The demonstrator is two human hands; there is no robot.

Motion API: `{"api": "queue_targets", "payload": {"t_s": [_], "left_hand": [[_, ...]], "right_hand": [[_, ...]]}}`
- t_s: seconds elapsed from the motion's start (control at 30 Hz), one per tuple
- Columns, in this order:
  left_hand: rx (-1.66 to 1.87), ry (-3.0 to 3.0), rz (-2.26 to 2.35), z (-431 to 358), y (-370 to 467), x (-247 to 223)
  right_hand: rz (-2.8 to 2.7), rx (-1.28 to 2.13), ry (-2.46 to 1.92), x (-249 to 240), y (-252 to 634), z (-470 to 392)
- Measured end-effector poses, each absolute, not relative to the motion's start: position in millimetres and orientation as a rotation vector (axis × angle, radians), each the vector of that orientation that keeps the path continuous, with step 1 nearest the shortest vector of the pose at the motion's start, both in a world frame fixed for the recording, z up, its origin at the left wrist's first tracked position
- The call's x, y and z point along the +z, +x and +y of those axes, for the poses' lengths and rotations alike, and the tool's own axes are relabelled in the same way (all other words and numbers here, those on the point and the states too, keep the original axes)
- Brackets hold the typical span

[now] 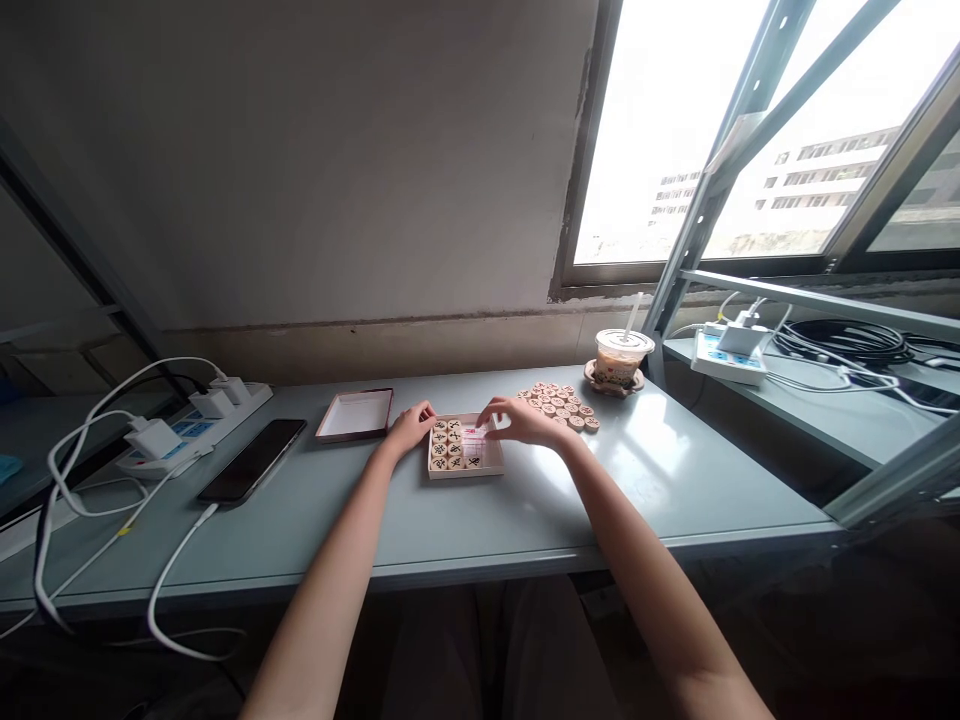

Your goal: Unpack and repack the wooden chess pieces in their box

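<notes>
A shallow cardboard box (466, 474) lies in front of me, partly filled with round wooden xiangqi pieces (447, 445) bearing dark characters. A paper slip with red print (474, 440) shows in its right part. My left hand (409, 428) has its curled fingers at the box's left back corner, holding it there. Over the right back part of the box, my right hand (517, 420) reaches down with thumb and forefinger apart; I see no piece between them. Several more xiangqi pieces (559, 402) lie loosely to the right, behind my right wrist.
Left of the box sits the dark-edged lid (358, 415), then a phone (253, 462) and a power strip (169, 450) with chargers and white cables. A lidded drink cup (621, 358) with a straw stands at the back right, beside a metal shelf post (682, 240).
</notes>
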State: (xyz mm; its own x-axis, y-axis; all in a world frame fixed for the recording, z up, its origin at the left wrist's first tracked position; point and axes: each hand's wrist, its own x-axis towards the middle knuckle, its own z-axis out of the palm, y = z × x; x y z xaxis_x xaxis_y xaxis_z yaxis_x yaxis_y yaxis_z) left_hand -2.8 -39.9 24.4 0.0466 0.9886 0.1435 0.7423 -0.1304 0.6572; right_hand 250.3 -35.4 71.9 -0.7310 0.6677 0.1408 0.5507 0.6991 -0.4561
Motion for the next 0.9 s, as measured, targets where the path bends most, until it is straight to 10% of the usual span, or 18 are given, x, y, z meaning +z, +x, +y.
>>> {"api": "queue_targets", "payload": {"t_s": [0.2, 0.9], "left_hand": [[0.819, 1.920, 1.720, -41, -2, 26], [0.806, 1.926, 1.751, -40, -2, 24]], "right_hand": [[-2.755, 0.994, -0.829, 69, 229, -45], [-2.467, 0.805, -1.139, 86, 285, -32]]}}
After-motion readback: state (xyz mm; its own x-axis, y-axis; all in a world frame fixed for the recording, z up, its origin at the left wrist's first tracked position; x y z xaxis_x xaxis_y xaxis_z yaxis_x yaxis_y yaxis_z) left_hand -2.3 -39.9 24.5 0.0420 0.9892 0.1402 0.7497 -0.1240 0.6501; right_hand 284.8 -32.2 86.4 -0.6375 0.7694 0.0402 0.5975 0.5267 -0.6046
